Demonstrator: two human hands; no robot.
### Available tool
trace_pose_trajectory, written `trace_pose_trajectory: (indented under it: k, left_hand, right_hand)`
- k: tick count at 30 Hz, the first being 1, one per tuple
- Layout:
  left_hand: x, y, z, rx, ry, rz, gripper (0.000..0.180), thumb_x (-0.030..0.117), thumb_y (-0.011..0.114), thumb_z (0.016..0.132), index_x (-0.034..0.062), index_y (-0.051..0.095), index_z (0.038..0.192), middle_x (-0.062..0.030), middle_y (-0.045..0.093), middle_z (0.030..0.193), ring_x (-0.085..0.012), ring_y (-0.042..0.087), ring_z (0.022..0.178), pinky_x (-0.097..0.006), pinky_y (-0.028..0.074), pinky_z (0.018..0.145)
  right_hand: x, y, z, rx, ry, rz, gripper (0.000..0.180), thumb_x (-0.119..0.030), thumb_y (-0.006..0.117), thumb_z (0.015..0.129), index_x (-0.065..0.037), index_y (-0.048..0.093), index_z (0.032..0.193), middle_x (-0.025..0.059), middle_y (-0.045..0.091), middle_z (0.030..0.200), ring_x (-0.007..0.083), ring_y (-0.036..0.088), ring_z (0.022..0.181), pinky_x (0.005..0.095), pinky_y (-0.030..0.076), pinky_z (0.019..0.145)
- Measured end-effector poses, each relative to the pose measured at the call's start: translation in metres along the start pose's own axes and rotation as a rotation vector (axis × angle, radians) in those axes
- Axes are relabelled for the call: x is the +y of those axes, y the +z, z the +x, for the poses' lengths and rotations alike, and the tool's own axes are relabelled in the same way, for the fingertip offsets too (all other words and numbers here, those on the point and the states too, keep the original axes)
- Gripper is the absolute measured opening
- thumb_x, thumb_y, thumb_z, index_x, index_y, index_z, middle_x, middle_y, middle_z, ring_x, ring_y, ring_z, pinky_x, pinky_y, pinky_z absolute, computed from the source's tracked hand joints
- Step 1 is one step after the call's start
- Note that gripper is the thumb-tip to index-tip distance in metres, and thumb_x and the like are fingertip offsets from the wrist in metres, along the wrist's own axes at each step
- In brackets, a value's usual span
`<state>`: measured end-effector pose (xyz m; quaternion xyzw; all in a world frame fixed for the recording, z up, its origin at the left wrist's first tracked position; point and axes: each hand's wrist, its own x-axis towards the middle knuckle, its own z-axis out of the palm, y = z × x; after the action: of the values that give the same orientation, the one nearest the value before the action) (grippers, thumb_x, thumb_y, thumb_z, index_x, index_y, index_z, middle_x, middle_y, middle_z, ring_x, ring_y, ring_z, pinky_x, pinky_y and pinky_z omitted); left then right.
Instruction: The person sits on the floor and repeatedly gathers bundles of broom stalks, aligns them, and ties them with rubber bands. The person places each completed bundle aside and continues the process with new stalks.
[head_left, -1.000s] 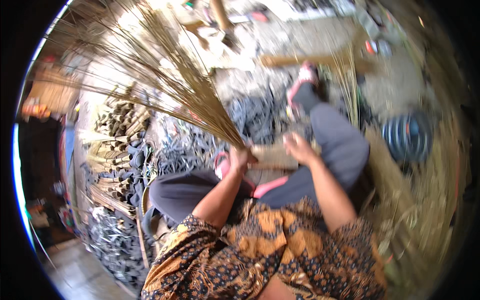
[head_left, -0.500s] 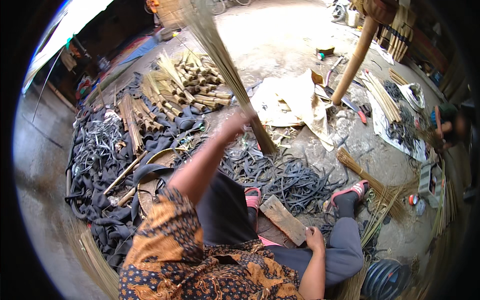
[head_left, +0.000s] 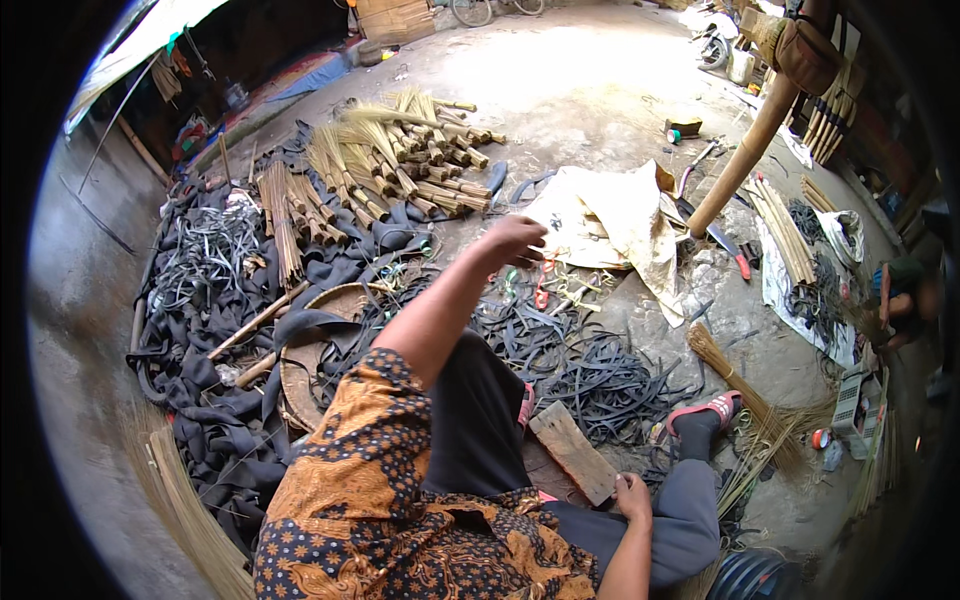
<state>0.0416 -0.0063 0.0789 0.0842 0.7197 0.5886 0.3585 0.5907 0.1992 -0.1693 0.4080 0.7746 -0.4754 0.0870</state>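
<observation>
My left hand (head_left: 515, 240) is stretched out in front of me at arm's length, fingers loosely curled and holding nothing. Beyond it lies a pile of tied straw broom heads (head_left: 400, 165) on black rubber sheeting. Low at my right knee, my right hand (head_left: 632, 495) grips the near end of a flat wooden board (head_left: 573, 450) that rests on my lap. Black rubber strips (head_left: 590, 370) are heaped on the ground between my legs.
A round woven basket (head_left: 330, 310) sits to my left among black rubber scraps (head_left: 210, 260). A pale sheet (head_left: 610, 215) and a leaning wooden post (head_left: 745, 160) lie ahead. A loose straw bundle (head_left: 735, 385) is by my red sandal (head_left: 705, 410). Another person (head_left: 900, 300) sits far right.
The straw broom bundle my left hand was raising is gone from it; the arm now reaches forward with nothing in it. The view has swung left and down. My right hand stays on the board.
</observation>
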Motion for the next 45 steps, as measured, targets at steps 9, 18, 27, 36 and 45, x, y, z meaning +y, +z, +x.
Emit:
trace_pose_trajectory:
  k: [9, 18, 27, 36, 45]
  left_hand:
    - [-0.035, 0.132, 0.088, -0.251, -0.029, 0.011, 0.042, 0.033, 0.063, 0.103, 0.0053, 0.057, 0.134, -0.0121, 0.067, 0.118, -0.0238, 0.070, 0.095, -0.038, 0.059, 0.075]
    - [-0.063, 0.173, 0.147, -0.582, -0.008, 0.393, 0.042, 0.041, 0.063, 0.102, 0.0154, 0.064, 0.134, -0.0036, 0.068, 0.113, -0.0182, 0.069, 0.095, -0.034, 0.055, 0.079]
    - [-0.069, 0.198, 0.167, -0.694, -0.108, 0.626, 0.066, 0.057, 0.067, 0.095, 0.0116, 0.056, 0.142, -0.0083, 0.064, 0.124, -0.0211, 0.064, 0.109, -0.033, 0.052, 0.083]
    - [-0.067, 0.207, 0.160, -0.509, -0.157, 0.627, 0.050, 0.047, 0.062, 0.100, 0.0133, 0.060, 0.137, -0.0064, 0.065, 0.118, -0.0186, 0.064, 0.098, -0.033, 0.050, 0.071]
    - [-0.059, 0.176, 0.154, -0.603, -0.144, 0.675, 0.060, 0.050, 0.059, 0.098, 0.0183, 0.051, 0.147, -0.0121, 0.057, 0.142, -0.0273, 0.066, 0.116, -0.046, 0.049, 0.090]
  right_hand:
    - [-0.090, -0.113, -0.124, 0.628, -0.143, 0.392, 0.036, -0.023, 0.054, 0.109, 0.003, 0.059, 0.133, 0.0131, 0.070, 0.114, 0.0177, 0.069, 0.091, 0.0337, 0.055, 0.085]
    - [-0.016, -0.133, -0.336, 1.411, 0.260, 0.443, 0.037, -0.030, 0.059, 0.108, -0.002, 0.062, 0.133, 0.0075, 0.069, 0.112, 0.0159, 0.072, 0.089, 0.0284, 0.054, 0.076]
    - [0.016, -0.052, -0.575, 2.278, 0.646, 0.755, 0.042, -0.028, 0.055, 0.108, 0.000, 0.051, 0.140, 0.0145, 0.067, 0.127, 0.0230, 0.073, 0.095, 0.0354, 0.058, 0.073]
    - [0.045, 0.029, -0.650, 2.248, 1.198, 0.933, 0.046, -0.036, 0.058, 0.106, 0.001, 0.058, 0.134, 0.0114, 0.069, 0.103, 0.0193, 0.071, 0.070, 0.0291, 0.054, 0.051]
    - [0.118, -0.025, -0.563, 1.595, 1.497, 0.969, 0.081, -0.063, 0.075, 0.089, 0.001, 0.058, 0.137, 0.0141, 0.070, 0.109, 0.0208, 0.070, 0.078, 0.0301, 0.061, 0.065]
